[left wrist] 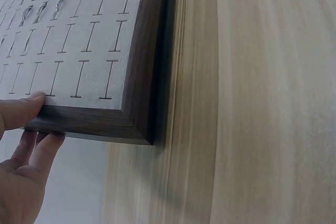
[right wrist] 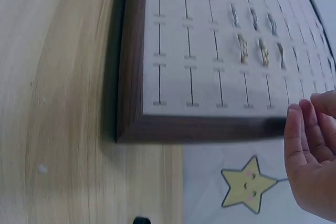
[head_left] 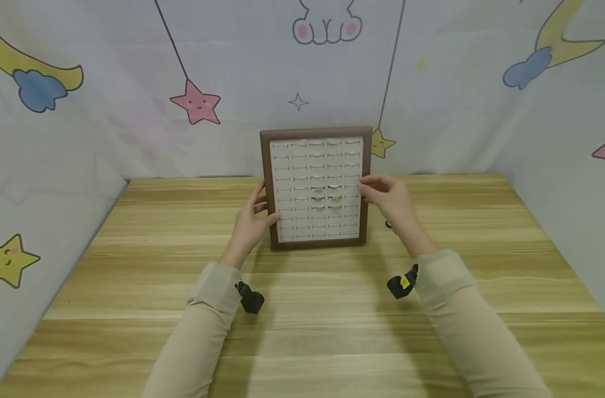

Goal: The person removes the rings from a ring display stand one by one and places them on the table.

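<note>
A ring display board [head_left: 352, 221] with a brown frame and white slotted panel stands tilted up on the table. Several silver- and gold-coloured rings [head_left: 334, 198] sit in slots at its middle. My left hand [head_left: 250, 224] grips the board's left edge, its thumb on the front and fingers behind, as the left wrist view [left wrist: 31, 166] shows. At the right edge is my right hand [head_left: 389, 199], its thumb and fingertips drawn together by the outermost slots. Whether those fingertips [right wrist: 294, 109] pinch something small is hidden.
A small dark object [head_left: 388, 224] lies on the wooden table [head_left: 322, 320] behind my right wrist. Pale cloth with printed stars [head_left: 196, 102] and moons hangs behind and on both sides. Each wrist wears a black camera [head_left: 252, 301].
</note>
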`<state>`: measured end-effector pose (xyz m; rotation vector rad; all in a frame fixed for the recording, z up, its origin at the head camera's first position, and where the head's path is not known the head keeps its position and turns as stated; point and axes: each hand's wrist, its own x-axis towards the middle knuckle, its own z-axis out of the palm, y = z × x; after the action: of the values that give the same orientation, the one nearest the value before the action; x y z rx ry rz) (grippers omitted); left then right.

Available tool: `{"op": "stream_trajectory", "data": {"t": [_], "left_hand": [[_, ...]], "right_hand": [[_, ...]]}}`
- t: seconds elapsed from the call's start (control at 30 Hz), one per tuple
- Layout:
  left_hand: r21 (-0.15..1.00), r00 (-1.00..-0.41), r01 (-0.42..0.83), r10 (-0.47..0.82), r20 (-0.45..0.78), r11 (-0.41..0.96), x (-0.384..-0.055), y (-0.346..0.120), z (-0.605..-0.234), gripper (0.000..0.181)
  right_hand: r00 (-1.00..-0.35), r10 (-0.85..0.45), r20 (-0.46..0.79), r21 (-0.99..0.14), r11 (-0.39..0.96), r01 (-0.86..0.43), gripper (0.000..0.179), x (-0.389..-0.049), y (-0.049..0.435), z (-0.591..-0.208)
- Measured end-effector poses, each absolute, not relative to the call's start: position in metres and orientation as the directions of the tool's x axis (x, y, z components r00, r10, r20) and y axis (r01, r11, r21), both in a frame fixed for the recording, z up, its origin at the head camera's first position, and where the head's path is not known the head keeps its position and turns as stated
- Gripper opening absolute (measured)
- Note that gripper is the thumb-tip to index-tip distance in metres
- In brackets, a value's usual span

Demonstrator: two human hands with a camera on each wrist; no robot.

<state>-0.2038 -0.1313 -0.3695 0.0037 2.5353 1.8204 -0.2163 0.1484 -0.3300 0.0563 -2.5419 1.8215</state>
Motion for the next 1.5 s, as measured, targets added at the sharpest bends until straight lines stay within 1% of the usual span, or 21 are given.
{"op": "stream_trajectory", "data": {"t": [0.3,0.57,0.77,0.93,1.3,1.5], "left_hand": [[0.948,-1.000,-0.014,0.009,-0.018,0.318,-0.204,-0.132,-0.370,0.084],[0.946,-1.000,-0.021,0.013,-0.027,0.325,-0.204,-0.133,-0.371,0.084],[0.938,-0.999,-0.025,0.018,-0.033,0.347,-0.203,-0.135,-0.371,0.084],[0.937,-0.999,-0.021,0.019,-0.029,0.347,-0.203,-0.135,-0.372,0.084],[0.941,-0.999,-0.020,0.027,-0.031,0.338,-0.203,-0.133,-0.371,0.082],[0.939,-0.999,-0.019,0.027,-0.030,0.344,-0.203,-0.133,-0.370,0.083]], "right_hand": [[-0.984,-0.118,0.135,-0.823,0.539,-0.178,0.018,-0.212,0.121,-0.336],[-0.954,-0.167,0.250,-0.713,0.634,-0.298,0.016,-0.209,0.106,-0.342],[-0.914,-0.215,0.345,-0.586,0.711,-0.389,0.014,-0.207,0.102,-0.345],[-0.883,-0.235,0.406,-0.520,0.735,-0.435,0.011,-0.208,0.101,-0.350],[-0.860,-0.212,0.464,-0.493,0.744,-0.450,0.010,-0.208,0.099,-0.354],[-0.848,-0.208,0.486,-0.499,0.731,-0.465,0.010,-0.210,0.101,-0.357]]}}
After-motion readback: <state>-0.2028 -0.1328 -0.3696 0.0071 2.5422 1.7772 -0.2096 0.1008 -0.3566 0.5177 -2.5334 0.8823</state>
